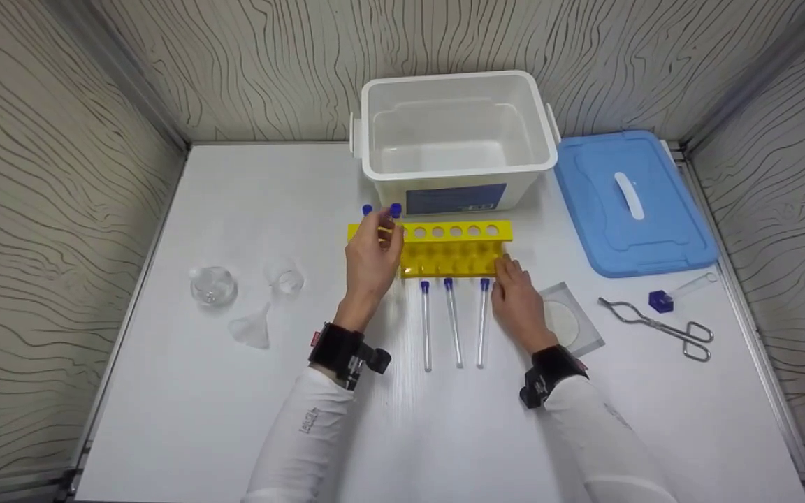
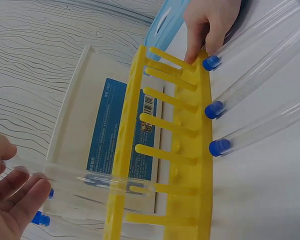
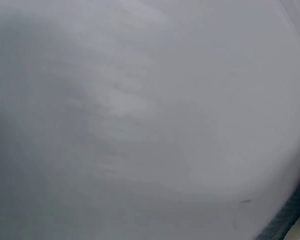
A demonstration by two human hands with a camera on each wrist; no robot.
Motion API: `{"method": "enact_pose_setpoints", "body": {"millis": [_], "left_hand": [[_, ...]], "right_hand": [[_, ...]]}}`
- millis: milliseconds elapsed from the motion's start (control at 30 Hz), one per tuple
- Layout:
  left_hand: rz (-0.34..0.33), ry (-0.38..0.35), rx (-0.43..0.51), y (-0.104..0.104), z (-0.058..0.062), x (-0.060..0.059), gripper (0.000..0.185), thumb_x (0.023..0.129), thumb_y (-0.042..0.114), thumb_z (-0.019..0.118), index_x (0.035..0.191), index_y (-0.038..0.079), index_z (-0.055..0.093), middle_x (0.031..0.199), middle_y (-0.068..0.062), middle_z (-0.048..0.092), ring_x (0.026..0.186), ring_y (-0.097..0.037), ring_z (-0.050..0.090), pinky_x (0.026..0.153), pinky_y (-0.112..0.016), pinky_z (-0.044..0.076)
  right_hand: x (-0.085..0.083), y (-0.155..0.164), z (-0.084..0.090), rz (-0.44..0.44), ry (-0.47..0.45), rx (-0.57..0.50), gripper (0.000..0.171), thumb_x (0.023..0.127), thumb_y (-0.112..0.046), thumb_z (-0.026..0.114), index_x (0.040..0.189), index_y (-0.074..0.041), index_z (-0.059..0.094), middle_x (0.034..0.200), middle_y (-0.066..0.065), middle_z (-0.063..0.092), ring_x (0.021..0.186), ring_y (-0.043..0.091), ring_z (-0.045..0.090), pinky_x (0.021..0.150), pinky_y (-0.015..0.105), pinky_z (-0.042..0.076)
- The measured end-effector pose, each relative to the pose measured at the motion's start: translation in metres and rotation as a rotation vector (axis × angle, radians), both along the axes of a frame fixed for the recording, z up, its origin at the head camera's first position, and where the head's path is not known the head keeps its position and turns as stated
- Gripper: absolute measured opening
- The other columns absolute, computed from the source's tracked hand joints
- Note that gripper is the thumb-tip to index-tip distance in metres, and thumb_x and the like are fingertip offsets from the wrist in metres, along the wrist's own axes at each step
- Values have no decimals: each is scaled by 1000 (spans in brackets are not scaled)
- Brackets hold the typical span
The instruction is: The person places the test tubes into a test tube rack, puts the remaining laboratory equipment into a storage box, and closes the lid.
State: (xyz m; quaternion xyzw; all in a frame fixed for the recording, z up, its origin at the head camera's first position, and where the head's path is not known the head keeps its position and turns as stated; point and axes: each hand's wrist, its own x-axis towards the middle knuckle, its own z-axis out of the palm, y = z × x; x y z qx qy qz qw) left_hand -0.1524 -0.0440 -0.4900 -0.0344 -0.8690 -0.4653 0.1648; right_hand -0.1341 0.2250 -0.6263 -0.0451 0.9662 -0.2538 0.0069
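Note:
My left hand (image 1: 373, 265) pinches a blue-capped test tube (image 2: 95, 176) over the left part of a yellow test tube rack (image 1: 455, 257). In the left wrist view, the tube's lower end passes through the rack's top plate. Two more blue caps (image 2: 41, 218) show behind the fingers at that end; their tubes are partly hidden. At the rack's other end, my right hand (image 1: 518, 304) grips the base between thumb and finger. Three capped test tubes (image 1: 454, 325) lie on the table in front of the rack. The right wrist view is a grey blur.
Behind the rack stands a white bin (image 1: 458, 157), its blue lid (image 1: 636, 209) to the right. Crucible tongs (image 1: 661, 327), a purple hexagonal-based glass piece (image 1: 661, 302) and filter paper (image 1: 560, 323) lie right. A round glass vessel (image 1: 213, 286), small beaker (image 1: 287, 279) and funnel (image 1: 252, 328) are left.

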Motion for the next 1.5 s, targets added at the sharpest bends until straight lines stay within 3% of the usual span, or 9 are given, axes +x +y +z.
{"method": "enact_pose_setpoints", "body": {"millis": [233, 633, 900, 1500], "left_hand": [[-13, 56, 22, 2, 11, -5, 31, 96, 14, 63, 125, 4, 59, 104, -11, 67, 93, -20, 70, 83, -33, 61], [-44, 181, -32, 5, 21, -13, 28, 97, 14, 61, 123, 3, 60, 104, -10, 68, 95, -19, 69, 87, -24, 58], [-49, 138, -40, 6, 16, -18, 27, 97, 13, 61, 123, 5, 60, 111, -10, 69, 101, -19, 70, 91, -25, 57], [-37, 1, -37, 6, -15, -20, 27, 96, 15, 64, 121, 7, 62, 117, -9, 71, 107, -21, 70, 96, -29, 56]], "right_hand": [[-1, 0, -1, 2, 6, 4, 52, 103, -20, 44, 152, -3, 35, 161, 18, 31, 149, 39, 31, 123, 51, 25], [1, -1, -3, -7, 29, 14, 53, 103, -19, 43, 153, -3, 34, 160, 18, 33, 147, 40, 34, 122, 52, 27], [0, 0, -2, -11, 18, 8, 53, 104, -21, 43, 153, -4, 33, 161, 17, 31, 147, 39, 33, 122, 51, 28], [0, -2, -1, -25, -8, -12, 55, 104, -22, 42, 154, -5, 31, 163, 15, 29, 150, 37, 30, 124, 50, 23]]}}
